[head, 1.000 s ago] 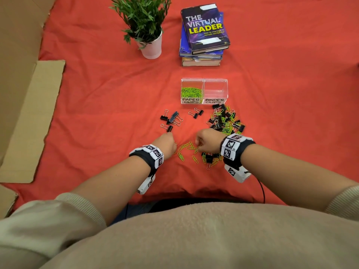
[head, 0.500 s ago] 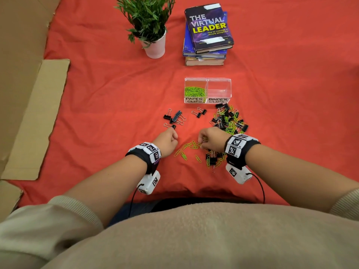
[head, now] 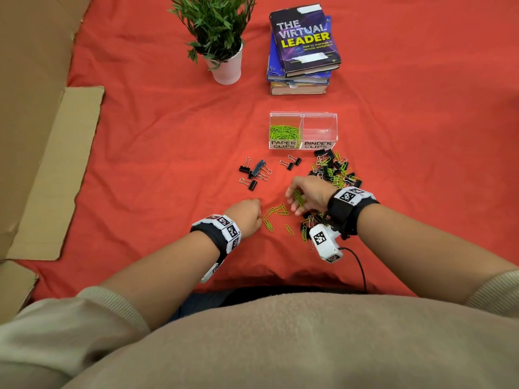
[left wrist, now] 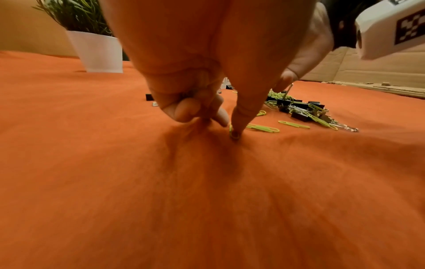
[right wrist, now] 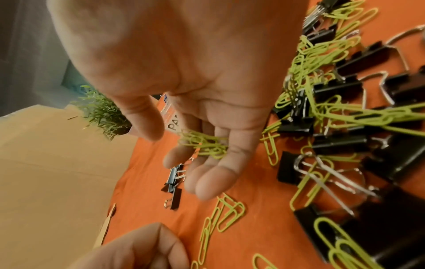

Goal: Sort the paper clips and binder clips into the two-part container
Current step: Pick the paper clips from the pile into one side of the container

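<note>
The clear two-part container (head: 302, 147) stands on the red cloth. Its "PAPER CLIPS" half holds green paper clips (head: 285, 132); the "BINDER CLIPS" half (head: 320, 127) looks empty. A mixed pile of black binder clips and green clips (head: 334, 170) lies just in front of it. My right hand (head: 304, 193) hovers left of the pile, fingers cupped round a bunch of green paper clips (right wrist: 202, 143), thumb apart. My left hand (head: 245, 214) is curled on the cloth, thumb and a fingertip (left wrist: 239, 116) nipping the end of one loose paper clip (left wrist: 234, 135). More loose paper clips (head: 276, 210) lie between the hands.
Separate black binder clips (head: 254, 174) lie left of the pile, with two more (head: 290, 162) nearer the container. A potted plant (head: 222, 40) and a stack of books (head: 303, 46) stand behind it. Flat cardboard (head: 56, 169) borders the cloth on the left.
My right hand has lifted off the cloth and turned its palm sideways, with green paper clips gathered in its fingers. The left hand has stayed at the loose clips.
</note>
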`<state>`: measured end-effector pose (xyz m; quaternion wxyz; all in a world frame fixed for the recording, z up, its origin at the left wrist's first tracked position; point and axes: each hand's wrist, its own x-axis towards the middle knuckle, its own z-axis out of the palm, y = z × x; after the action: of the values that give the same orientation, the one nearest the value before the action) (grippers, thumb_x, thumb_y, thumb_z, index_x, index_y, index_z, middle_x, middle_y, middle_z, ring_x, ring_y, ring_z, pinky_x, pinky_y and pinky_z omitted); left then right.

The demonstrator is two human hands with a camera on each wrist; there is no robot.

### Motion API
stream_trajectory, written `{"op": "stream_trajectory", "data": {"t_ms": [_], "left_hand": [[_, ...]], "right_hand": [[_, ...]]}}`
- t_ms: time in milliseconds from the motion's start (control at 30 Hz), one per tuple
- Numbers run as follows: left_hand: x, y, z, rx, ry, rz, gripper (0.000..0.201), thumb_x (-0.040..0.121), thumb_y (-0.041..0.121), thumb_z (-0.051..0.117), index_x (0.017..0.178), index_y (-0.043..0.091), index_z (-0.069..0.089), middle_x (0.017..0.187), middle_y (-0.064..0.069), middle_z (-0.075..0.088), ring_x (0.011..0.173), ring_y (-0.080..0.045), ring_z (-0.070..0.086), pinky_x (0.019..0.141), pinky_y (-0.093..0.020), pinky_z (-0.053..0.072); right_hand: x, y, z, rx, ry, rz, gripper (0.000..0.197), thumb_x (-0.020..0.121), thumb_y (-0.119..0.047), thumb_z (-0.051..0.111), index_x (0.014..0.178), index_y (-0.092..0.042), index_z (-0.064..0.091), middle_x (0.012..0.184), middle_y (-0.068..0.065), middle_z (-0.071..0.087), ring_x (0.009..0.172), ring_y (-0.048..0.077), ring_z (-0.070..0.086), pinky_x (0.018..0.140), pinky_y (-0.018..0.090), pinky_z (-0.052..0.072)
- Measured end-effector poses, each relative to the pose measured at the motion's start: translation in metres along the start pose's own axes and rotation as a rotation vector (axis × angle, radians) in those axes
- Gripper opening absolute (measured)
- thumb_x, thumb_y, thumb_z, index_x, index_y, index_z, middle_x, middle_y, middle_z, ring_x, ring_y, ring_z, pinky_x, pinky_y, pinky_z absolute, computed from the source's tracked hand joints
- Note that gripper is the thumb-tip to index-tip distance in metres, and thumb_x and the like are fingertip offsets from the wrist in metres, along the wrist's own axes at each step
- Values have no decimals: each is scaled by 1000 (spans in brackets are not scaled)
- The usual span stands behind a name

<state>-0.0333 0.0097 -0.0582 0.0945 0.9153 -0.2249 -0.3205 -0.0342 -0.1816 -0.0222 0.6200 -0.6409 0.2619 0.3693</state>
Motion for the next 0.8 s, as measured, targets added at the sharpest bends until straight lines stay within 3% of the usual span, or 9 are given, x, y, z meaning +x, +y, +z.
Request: {"op": "stream_trajectory", "data": {"t_ms": [67,167,233,300,367,533,633,700,800], "left_hand": [[0,0,2,3,-5,-10,19,90,22,53,105,10,55,112,-11,60,105,-32,57,88,-40,48],[0,-1,4,-19,-12,-17,18,88,21,53,102,11,55,111,-12,61,104,-33,58,87,-41,48],[0,-2,4,-37,-16,-10,15,86,20,54,98,11,55,109,-12,62,102,-33,59,86,-41,48],[0,-3,4,-77,-5,2,9,86,20,54,91,12,52,105,-13,61,99,-32,58,85,-41,47],[0,-4,0,-151,38,3,8,87,19,54,86,15,48,98,-12,60,92,-30,57,82,-38,46],[1,-3,-16,-381,144,-16,9,88,12,52,87,16,44,68,4,48,65,-18,46,62,-28,36],[4,3,-22,-503,139,3,11,90,5,45,94,15,45,64,7,43,56,-10,40,56,-27,33],[7,5,-22,-579,120,-16,17,93,4,39,102,13,51,61,5,43,53,-11,40,56,-27,33],[9,8,-20,-577,78,-43,27,90,2,35,93,17,57,65,-1,51,57,-17,45,57,-27,36]], "right_hand": [[6,5,2,-201,59,-68,24,92,-20,50,74,-6,56,66,8,53,53,20,50,52,29,46],[12,12,3,-714,142,-239,17,81,-23,69,89,-9,66,68,-6,58,63,14,55,62,25,45],[13,15,8,-953,163,-323,24,79,-23,72,98,-12,65,80,-6,58,78,16,57,71,24,43],[16,19,12,-1090,154,-379,30,78,-25,72,104,-14,63,100,2,59,94,21,58,81,28,45],[21,25,16,-1174,129,-417,33,78,-23,71,107,-14,60,112,7,56,103,25,56,89,33,45],[18,31,21,-1242,94,-453,24,85,-16,60,109,-10,59,115,9,57,109,25,54,92,33,43],[16,36,22,-1261,80,-455,20,87,-12,54,106,-8,60,112,11,57,105,27,55,89,33,43],[15,39,22,-1255,89,-457,19,87,-11,52,104,-7,59,110,12,57,102,28,56,86,34,44],[12,37,20,-1190,93,-443,17,88,-12,52,102,-10,62,106,9,63,95,25,59,84,32,47]]}}
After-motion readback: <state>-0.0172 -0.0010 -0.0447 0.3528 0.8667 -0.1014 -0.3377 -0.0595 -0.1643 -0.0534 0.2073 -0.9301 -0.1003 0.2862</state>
